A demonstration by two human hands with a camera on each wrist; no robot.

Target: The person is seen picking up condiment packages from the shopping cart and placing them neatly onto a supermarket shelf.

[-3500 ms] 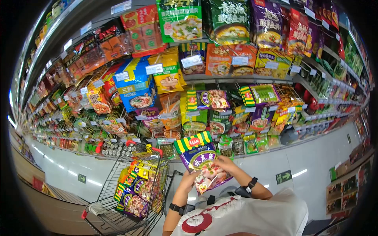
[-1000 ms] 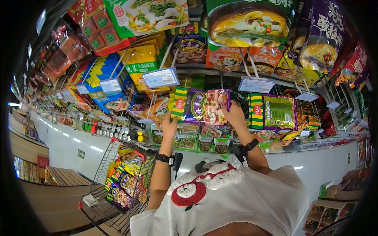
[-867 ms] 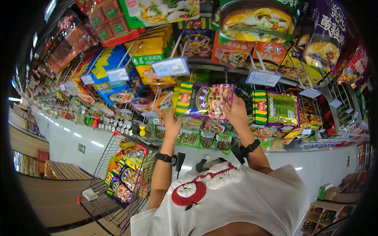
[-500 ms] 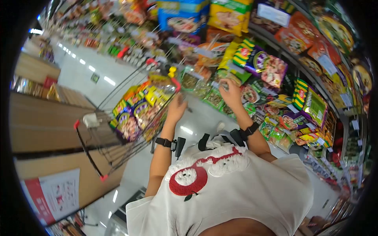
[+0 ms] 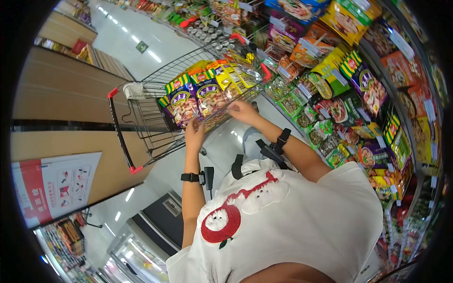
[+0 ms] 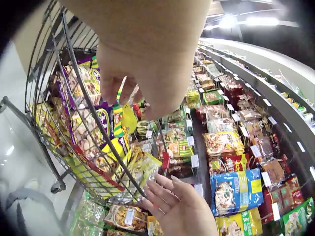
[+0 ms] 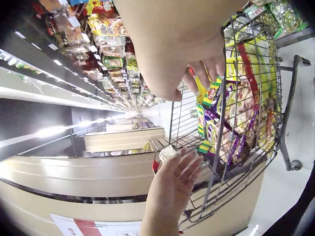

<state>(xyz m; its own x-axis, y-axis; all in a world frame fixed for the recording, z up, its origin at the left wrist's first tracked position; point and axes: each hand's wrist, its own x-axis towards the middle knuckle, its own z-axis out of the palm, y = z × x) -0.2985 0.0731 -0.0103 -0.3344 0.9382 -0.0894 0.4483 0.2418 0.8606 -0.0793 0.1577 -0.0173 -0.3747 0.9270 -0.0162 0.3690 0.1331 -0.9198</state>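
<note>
My left hand [image 5: 194,136] is at the near side of a wire shopping cart [image 5: 160,78], its fingers right at the top rim. Farther along the same rim is my right hand [image 5: 243,112], with relaxed fingers and nothing in its grasp. In the right wrist view, the left hand [image 7: 170,191] shows loosely spread fingers beside the wires. The left wrist view shows the right hand [image 6: 184,204] palm up, fingers extended near the cart's edge. Inside the cart are purple seasoning packets [image 5: 181,101] with green-yellow striped tops and yellow packets [image 5: 230,80].
On the shelf at right lies a purple seasoning packet [image 5: 363,82] with a striped top, among several hanging bags. Small green bags [image 5: 289,101] line the bottom shelf. A wooden-panelled display [image 5: 80,85] stands left behind the cart, with a red-and-white sign [image 5: 59,186] below.
The purple packet, earlier held in both hands, was placed at the shelf and let go. The view has turned left, and both empty hands have moved over to the cart.
</note>
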